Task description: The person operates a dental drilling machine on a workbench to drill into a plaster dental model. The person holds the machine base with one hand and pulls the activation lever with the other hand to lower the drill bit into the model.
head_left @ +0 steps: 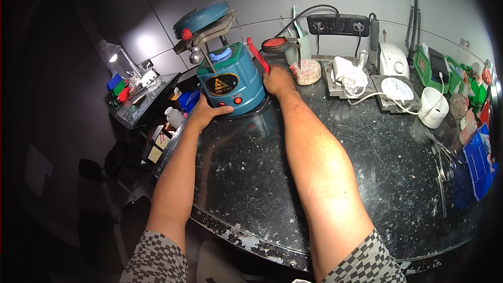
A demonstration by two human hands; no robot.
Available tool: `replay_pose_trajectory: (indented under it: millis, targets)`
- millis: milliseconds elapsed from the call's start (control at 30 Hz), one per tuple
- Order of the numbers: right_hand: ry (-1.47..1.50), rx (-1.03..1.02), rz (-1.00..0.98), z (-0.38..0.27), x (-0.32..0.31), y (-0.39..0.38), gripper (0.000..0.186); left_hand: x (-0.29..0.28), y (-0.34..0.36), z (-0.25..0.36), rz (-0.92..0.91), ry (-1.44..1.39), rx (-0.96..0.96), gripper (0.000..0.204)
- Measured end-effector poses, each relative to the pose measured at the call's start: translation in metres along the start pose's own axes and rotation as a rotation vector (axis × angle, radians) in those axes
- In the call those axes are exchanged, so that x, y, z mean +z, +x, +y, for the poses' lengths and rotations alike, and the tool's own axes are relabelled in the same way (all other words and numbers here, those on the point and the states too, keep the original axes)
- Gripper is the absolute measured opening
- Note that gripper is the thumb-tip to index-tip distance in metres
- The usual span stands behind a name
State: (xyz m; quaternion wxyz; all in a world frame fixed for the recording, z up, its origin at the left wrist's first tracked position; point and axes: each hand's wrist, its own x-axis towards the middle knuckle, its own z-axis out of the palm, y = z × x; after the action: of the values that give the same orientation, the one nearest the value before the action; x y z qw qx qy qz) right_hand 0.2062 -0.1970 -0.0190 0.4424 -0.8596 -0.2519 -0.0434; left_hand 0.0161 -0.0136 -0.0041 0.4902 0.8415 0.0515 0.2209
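Observation:
A blue vacuum forming machine stands at the far left of the black worktop. Its round top is tilted up on a metal frame, and a blue dental model sits on its green plate. My left hand grips the machine's lower left side, thumb across the front by the red buttons, other fingers partly hidden. Against the lower right side lies my right hand, beside the low end of the red handle; its fingers curl behind the body, mostly out of sight.
Right of the machine sit a pinkish plaster block, metal flasks with a white cable, and a white cup. Metal instruments and a blue tray lie far right. A socket strip hangs on the wall.

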Motion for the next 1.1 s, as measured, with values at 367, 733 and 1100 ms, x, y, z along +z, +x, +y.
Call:
replay_pose_trajectory:
  millis: [367, 733, 1100]
  targets:
    - [-0.006, 0.003, 0.046, -0.003, 0.004, -0.005, 0.031, 0.001, -0.003, 0.002, 0.032, -0.050, -0.032, 0.106]
    - [-0.066, 0.005, 0.087, -0.001, 0.007, -0.001, 0.032, 0.002, -0.003, 0.006, 0.038, -0.094, -0.024, 0.107]
    - [0.077, -0.038, 0.048, 0.003, -0.003, 0.001, 0.037, 0.003, -0.001, 0.001, 0.027, -0.076, -0.020, 0.101]
